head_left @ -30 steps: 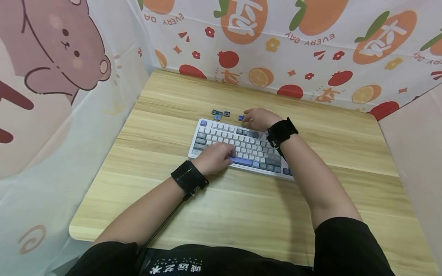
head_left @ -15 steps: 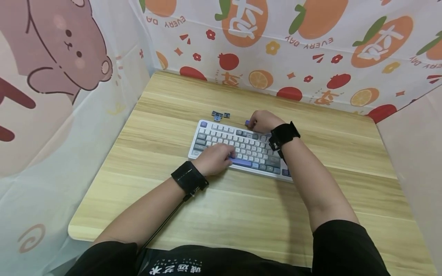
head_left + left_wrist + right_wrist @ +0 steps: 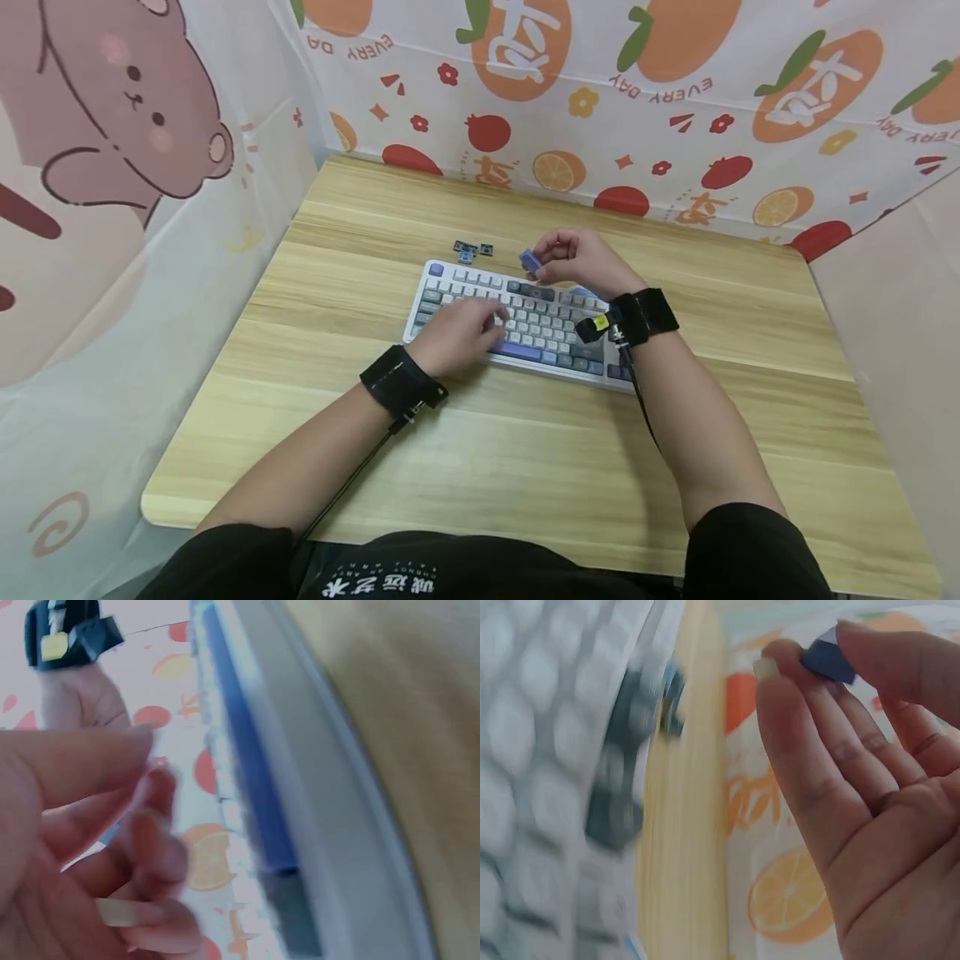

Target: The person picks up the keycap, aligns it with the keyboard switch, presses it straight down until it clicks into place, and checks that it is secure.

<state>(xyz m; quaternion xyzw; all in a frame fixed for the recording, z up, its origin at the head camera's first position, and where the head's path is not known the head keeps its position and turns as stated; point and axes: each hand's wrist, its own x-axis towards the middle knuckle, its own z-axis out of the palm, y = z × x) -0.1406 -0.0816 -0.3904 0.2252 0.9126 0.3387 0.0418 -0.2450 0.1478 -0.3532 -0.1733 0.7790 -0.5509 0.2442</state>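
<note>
A white-framed keyboard with white, grey and purple keys lies in the middle of the table. My right hand is raised at its back edge and pinches a small blue-purple keycap between thumb and fingertip. In the right wrist view the keycap shows a flat, slanted side. Over the front left of the keyboard is my left hand, its fingers loosely curled and nothing held. The left wrist view shows this left hand blurred beside the long purple space bar.
Several small blue-and-black key switches lie on the wooden table behind the keyboard's left part. A fruit-print cloth hangs at the table's back, and a bear-print cloth at its left. A cable runs from each wrist band.
My right hand has turned and lifted, bringing the keycap up into view between its fingertips. My left hand has come slightly off the keys toward the left.
</note>
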